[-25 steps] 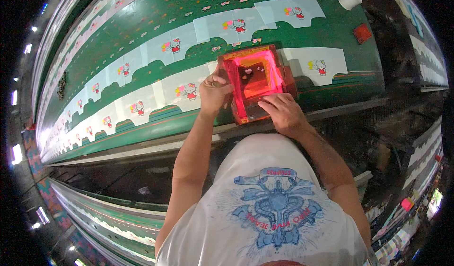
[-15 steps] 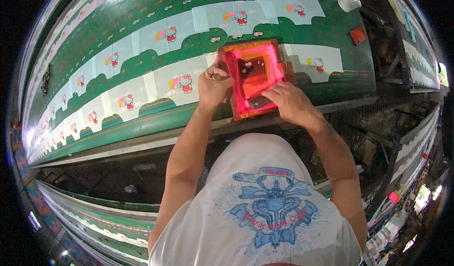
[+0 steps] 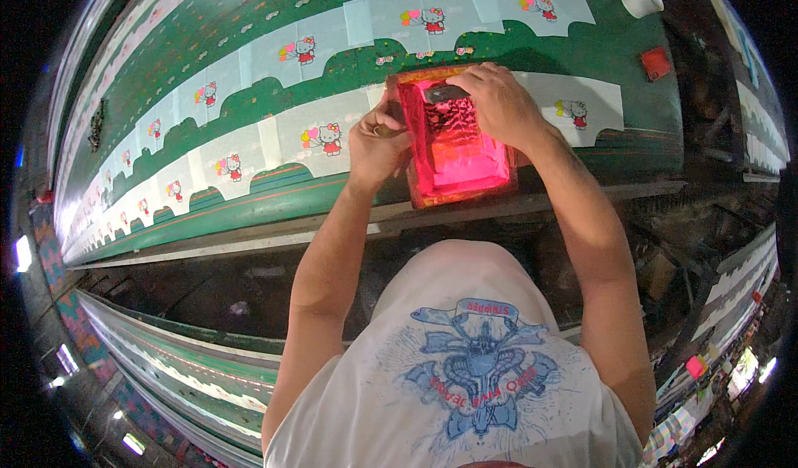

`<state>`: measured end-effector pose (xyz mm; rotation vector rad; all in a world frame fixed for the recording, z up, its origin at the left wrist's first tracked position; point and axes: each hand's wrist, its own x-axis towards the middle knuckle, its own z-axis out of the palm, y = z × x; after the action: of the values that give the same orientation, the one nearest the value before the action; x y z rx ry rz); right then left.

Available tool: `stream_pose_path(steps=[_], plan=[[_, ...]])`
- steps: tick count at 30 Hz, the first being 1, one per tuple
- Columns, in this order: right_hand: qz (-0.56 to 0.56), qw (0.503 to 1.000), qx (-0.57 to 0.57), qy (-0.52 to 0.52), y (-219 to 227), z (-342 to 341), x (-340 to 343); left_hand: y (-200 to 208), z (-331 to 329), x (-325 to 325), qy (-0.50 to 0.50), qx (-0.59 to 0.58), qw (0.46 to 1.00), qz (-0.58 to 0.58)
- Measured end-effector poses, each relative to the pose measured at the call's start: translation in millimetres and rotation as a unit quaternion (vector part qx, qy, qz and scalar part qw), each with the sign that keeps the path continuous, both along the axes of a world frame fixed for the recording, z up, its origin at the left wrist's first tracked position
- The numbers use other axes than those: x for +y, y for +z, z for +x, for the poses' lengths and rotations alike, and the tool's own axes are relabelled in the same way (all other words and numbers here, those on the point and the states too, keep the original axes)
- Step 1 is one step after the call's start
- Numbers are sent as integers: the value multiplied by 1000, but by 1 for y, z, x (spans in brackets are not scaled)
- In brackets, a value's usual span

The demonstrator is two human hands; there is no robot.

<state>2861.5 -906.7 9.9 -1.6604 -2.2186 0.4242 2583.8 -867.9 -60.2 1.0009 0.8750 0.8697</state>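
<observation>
Frame (image 3: pixel 453 199) pinned, squeegee (image 3: pixel 445 93) at its far end

From my remote seat I judge the step in hand to be an ink stroke. The frame sits on the green table (image 3: pixel 652 123), over the near row of white pieces, with a printed piece (image 3: pixel 573 106) just to its right. My left hand (image 3: pixel 378 148) has its fingers and thumb closed on the frame's left edge. My right hand (image 3: pixel 501 110) grips the dark squeegee inside, close to the far rim. Pink ink (image 3: pixel 470 169) covers the near part of the mesh, and dark ripples show just below the squeegee.

I cannot tell whether another pass is due. If it is, I think it calls for an even pull toward the body, with the left hand keeping the frame from slipping. If not, the frame wants a straight lift, as a sideways drag could smear the print. What lies under it is hidden from me.

Against the frame of 0.5 s ago, the right hand and squeegee have gone from the near end to the far end. Back then the ink lay mostly along the sides, around an orange middle; now pink fills the near part. The left hand has kept its place on the edge.
</observation>
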Motion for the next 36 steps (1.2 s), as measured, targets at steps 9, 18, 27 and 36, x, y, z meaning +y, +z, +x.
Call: stream_pose_path(steps=[9,18,27,36], plan=[[40,998,-38,25,-8,-27,-74,-3,1,-3,22,52,998,17],[8,998,-29,61,3,-40,-134,1,0,-2,12,116,991,70],[84,985,140,-51,-9,25,-177,39,85,-35,32,24,995,92],[129,970,71,-193,-22,142,-253,-8,243,-85,15,1,996,88]])
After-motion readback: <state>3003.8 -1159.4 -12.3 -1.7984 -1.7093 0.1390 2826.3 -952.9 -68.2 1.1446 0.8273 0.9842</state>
